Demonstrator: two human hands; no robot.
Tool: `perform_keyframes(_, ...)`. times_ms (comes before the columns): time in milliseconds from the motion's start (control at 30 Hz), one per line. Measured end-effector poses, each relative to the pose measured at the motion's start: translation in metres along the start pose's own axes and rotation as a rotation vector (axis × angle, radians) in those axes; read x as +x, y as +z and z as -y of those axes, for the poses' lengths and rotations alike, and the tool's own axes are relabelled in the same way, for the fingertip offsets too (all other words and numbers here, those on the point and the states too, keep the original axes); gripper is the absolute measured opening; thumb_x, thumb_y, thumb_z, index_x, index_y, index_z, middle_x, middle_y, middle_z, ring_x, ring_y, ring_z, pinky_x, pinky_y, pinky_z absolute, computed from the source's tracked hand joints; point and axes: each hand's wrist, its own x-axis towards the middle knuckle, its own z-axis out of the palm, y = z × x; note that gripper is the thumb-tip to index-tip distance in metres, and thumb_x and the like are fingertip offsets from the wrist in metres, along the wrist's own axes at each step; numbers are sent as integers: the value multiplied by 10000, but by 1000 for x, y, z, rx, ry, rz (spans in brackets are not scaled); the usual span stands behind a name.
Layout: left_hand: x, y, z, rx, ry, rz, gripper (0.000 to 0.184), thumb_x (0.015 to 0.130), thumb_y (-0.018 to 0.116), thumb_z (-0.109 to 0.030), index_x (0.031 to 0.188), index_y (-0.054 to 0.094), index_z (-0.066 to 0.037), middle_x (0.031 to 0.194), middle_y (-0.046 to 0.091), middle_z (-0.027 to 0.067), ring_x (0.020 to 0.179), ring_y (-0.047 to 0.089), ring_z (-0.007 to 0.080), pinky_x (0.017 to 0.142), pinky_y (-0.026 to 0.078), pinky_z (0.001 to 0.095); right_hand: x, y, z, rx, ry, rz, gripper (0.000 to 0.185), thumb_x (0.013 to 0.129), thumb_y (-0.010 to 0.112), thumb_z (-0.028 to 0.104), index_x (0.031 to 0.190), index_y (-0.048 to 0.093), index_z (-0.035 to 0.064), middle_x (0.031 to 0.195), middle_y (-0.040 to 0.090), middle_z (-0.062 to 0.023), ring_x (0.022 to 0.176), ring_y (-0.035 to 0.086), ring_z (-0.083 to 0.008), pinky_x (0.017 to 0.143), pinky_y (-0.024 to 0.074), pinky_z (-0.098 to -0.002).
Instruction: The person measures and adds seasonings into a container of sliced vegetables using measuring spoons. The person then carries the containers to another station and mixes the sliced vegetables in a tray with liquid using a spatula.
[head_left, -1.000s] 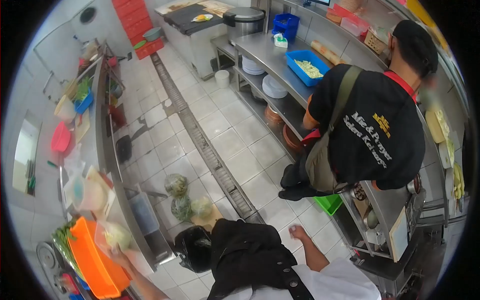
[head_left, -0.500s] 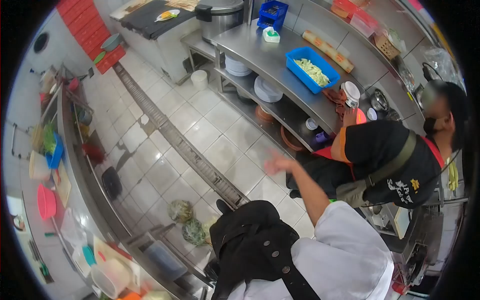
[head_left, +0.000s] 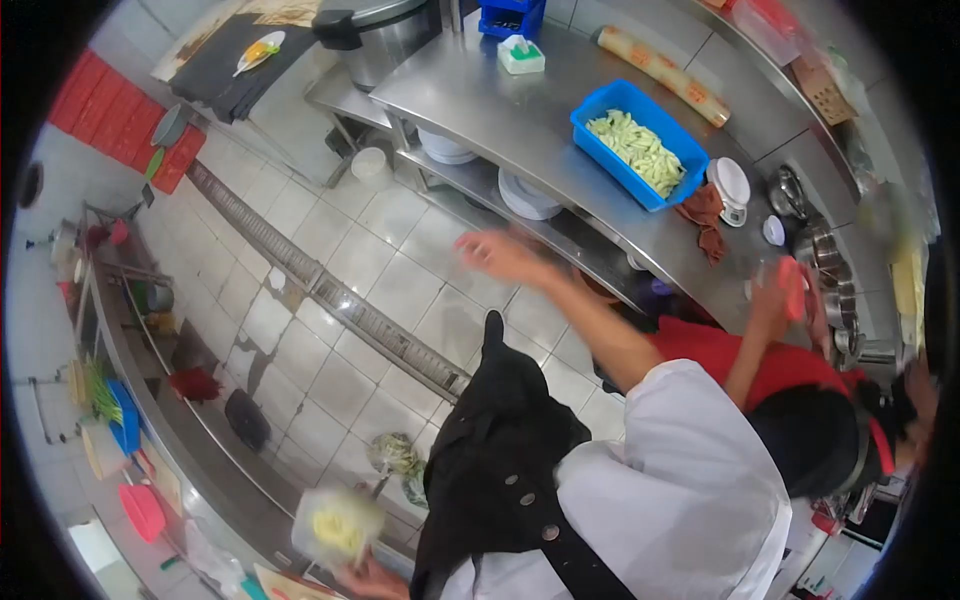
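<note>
My left hand (head_left: pixel 372 578) shows low in the view, its fingers at the edge of a translucent plastic container (head_left: pixel 345 522) with pale yellow-green contents, held beside my black apron (head_left: pixel 500 450). Motion blurs the container, and its contents cannot be named. My right hand (head_left: pixel 495 256) reaches out over the tiled floor with nothing in it, its fingers loosely apart and slightly blurred. Nearest to it is the steel table with stacked white plates (head_left: pixel 528 196) on the shelf below. On the tabletop stands a blue tub (head_left: pixel 590 142) of cut pale green vegetable pieces.
A co-worker in a red apron (head_left: pixel 690 345) stands close on my right, one hand (head_left: pixel 765 310) at a red object. A scale (head_left: pixel 730 190) and brown cloth (head_left: pixel 703 212) lie near the tub. A drain grate (head_left: pixel 350 312) crosses the floor; bagged greens (head_left: pixel 393 452) lie near my feet.
My left hand has come into view with the plastic container. My right hand has swung to the left and upward. The co-worker has turned and moved lower right; the view has shifted.
</note>
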Motion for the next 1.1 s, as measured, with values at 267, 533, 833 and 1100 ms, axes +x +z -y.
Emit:
perform_keyframes(267, -80, 462, -97, 430, 938, 1149, 357, 520, 790, 2, 835, 626, -39, 1262, 469, 250, 1189, 439, 405, 967, 366, 452, -9, -49, 96, -476, -447, -200, 385, 783, 674, 263, 1113, 560, 103, 1135, 518, -86, 1111, 484, -306, 1064, 229, -551)
perform_keyframes(533, -195, 687, -187, 0, 1088, 2000, 387, 678, 749, -54, 1036, 604, -40, 1281, 457, 172, 1093, 534, 344, 893, 444, 409, 2, -171, 75, -183, 159, -1033, 150, 756, 689, 79, 694, 565, 21, 726, 534, -63, 762, 453, -230, 810, 413, -376)
perform_keyframes(833, -122, 836, -115, 394, 187, 2239, 269, 933, 498, -105, 1175, 493, 12, 1129, 547, 125, 967, 595, 225, 814, 499, 326, 52, -178, 74, -261, 380, -1475, 135, 817, 651, 92, 733, 577, 16, 685, 534, -84, 756, 499, -244, 773, 394, -366)
perform_keyframes(1100, -94, 918, -79, 728, -12, 2403, 342, 956, 459, -357, 1059, 521, -37, 950, 563, 75, 867, 598, 183, 726, 507, 310, 130, -167, 67, -80, 289, -1301, 136, 815, 640, 119, 786, 557, 15, 799, 534, -127, 864, 478, -324, 917, 309, -480)
